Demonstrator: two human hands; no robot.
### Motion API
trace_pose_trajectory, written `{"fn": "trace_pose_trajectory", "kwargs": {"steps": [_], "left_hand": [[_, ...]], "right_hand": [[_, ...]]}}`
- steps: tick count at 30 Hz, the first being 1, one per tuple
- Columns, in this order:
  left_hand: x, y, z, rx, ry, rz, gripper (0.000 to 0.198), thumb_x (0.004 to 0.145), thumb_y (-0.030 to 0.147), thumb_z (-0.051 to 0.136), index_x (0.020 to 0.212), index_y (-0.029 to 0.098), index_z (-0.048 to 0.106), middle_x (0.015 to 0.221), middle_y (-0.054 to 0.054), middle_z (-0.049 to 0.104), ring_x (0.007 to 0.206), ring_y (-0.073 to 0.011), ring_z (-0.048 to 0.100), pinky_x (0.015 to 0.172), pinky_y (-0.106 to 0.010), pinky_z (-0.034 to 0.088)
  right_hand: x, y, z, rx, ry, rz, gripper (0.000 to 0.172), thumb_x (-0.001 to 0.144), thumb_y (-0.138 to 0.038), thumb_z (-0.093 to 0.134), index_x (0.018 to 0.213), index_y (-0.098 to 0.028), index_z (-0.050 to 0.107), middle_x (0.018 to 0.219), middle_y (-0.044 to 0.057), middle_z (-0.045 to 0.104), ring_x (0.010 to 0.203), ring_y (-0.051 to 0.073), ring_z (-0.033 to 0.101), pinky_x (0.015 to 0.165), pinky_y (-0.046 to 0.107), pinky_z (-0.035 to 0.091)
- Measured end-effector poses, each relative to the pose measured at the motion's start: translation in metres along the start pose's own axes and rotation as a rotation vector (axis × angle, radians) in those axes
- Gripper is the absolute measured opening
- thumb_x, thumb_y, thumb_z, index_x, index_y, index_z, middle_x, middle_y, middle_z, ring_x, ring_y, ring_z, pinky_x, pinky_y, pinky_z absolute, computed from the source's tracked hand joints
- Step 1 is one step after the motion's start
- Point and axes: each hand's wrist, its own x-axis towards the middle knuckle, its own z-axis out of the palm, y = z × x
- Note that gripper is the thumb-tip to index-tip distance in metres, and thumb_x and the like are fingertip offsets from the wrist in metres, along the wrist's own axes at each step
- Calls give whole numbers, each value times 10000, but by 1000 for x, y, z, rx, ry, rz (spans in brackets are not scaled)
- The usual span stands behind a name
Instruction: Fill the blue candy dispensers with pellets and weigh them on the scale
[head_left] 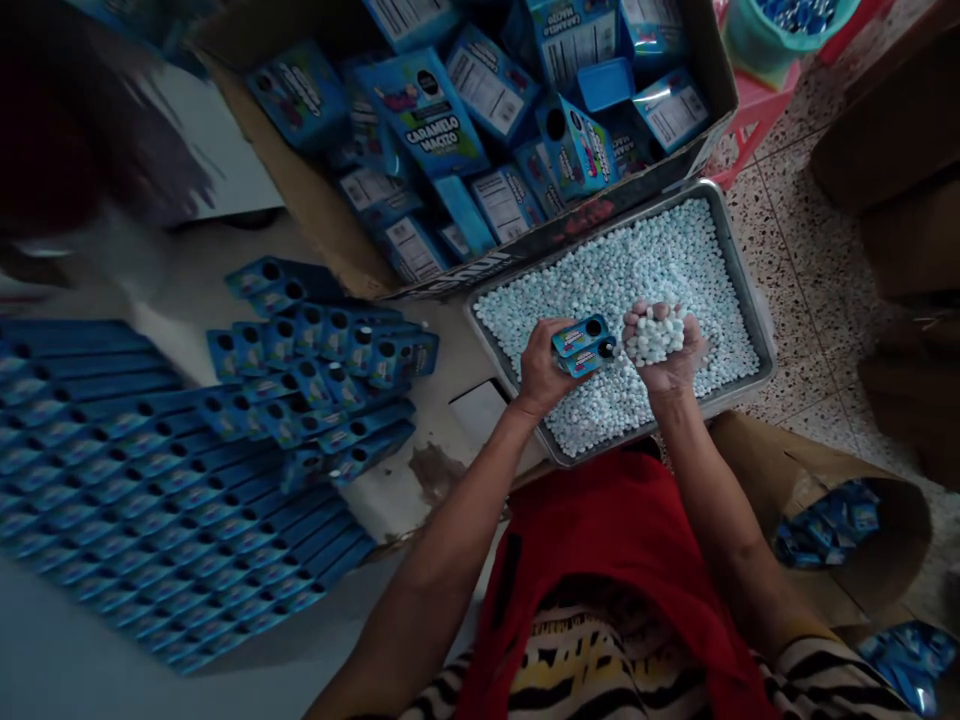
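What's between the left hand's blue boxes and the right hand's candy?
Head view: just a narrow gap. The blue boxes in the left hand nearly meet the right hand cupping candies; the tray shows beneath.

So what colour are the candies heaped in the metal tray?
Mixed pale blue and white; the head view shows the candies filling the metal tray and right hand.

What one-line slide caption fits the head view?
Left hand holds small blue boxes; right hand cups pale candies above a metal tray.
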Motion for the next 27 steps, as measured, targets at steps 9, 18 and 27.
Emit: {"fn": "trace_pose_trajectory", "kwargs": {"steps": [9, 18, 27], "left_hand": [[-2, 17, 1, 14, -14, -60, 732, 743, 315, 947, 1369, 249, 572, 1352, -107, 754, 1258, -311, 752, 1091, -451, 618], [-3, 35, -16, 26, -167, -60, 767, 695, 353, 987, 1351, 249, 604, 1234, -72, 791, 1102, -288, 799, 995, -410, 646], [2, 15, -9, 61, -8, 106, 686, 748, 320, 915, 1349, 261, 591, 1299, -106, 744, 1235, -334, 724, 1080, -504, 598]], "right_hand": [[-3, 11, 45, -485, -148, -254, 378, 848, -640, 696, 775, -269, 694, 858, 57, 628, 876, 245, 634, 918, 435, 575], [3, 13, 65, -597, -146, -333, 546, 939, -796, 585, 878, -269, 711, 816, 29, 606, 759, 205, 575, 806, 393, 552], [-8, 13, 66, -719, -241, -301, 626, 904, -889, 595, 825, -286, 746, 864, 43, 649, 930, 246, 645, 998, 425, 566]]}}
